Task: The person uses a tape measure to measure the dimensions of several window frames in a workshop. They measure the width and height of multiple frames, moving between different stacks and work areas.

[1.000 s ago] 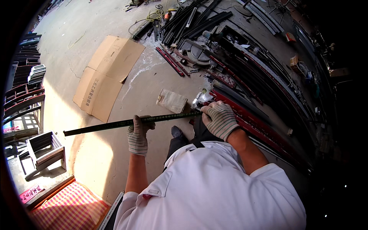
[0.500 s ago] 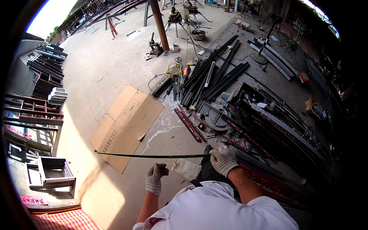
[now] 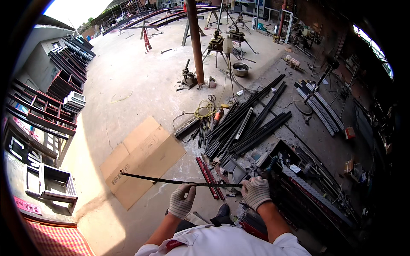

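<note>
A long, thin dark strip (image 3: 160,180) with a small hooked-looking tip stretches sideways in front of me, sagging slightly. Its right end is in my right hand (image 3: 256,193), which wears a striped knit glove and is closed around it. My left hand (image 3: 181,200), gloved the same way, meets the strip partway along, with thumb and curled fingertips at it. Beyond the strip's left part, a flattened cardboard sheet (image 3: 147,147) lies on the concrete floor. My shoe (image 3: 223,210) shows below, between my hands.
A heap of black metal bars (image 3: 239,123) lies ahead, near two red-and-black bars (image 3: 209,177). A brown post (image 3: 195,47) rises beyond. Dark frames (image 3: 64,85) lean along the left wall. A long open bin (image 3: 282,153) and more profiles crowd the right.
My left hand has risen to the strip, which it was apart from before. The strip's far tip has shifted right and the strip now slopes. My view has tilted up.
</note>
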`<state>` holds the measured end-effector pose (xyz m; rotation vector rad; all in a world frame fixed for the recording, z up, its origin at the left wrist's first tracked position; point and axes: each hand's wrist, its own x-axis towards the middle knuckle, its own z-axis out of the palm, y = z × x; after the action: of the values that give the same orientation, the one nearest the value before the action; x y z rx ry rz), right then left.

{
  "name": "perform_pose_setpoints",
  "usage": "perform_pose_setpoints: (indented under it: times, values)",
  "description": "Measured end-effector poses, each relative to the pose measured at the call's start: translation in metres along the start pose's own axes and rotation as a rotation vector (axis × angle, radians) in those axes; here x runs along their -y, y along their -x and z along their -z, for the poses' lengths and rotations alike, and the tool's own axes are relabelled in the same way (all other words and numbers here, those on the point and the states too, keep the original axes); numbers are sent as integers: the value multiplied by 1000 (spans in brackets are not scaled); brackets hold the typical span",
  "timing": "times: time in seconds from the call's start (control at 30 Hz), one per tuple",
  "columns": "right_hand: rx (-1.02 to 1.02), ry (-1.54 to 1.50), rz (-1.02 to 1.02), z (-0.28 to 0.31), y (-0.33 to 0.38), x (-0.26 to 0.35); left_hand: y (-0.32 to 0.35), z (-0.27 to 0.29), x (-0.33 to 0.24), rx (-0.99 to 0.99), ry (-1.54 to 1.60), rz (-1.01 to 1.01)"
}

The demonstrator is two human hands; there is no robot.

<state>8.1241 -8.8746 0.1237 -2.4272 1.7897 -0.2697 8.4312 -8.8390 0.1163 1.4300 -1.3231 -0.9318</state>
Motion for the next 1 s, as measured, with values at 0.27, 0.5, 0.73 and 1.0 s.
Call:
perform_pose_setpoints:
  times: [0.27, 0.5, 0.73, 1.0]
  values:
    - [-9, 17, -177, -36, -18, 17, -109, 1, 15, 311, -446, -443]
    - [66, 25, -441, -42, -60, 86, -190, 39, 56, 615, -505, -603]
    - [45, -19, -433, -43, -116, 130, -246, 89, 64, 659, -727, -731]
    - [-78, 24, -154, -38, -155, 117, -239, 112, 64, 663, -793, -542]
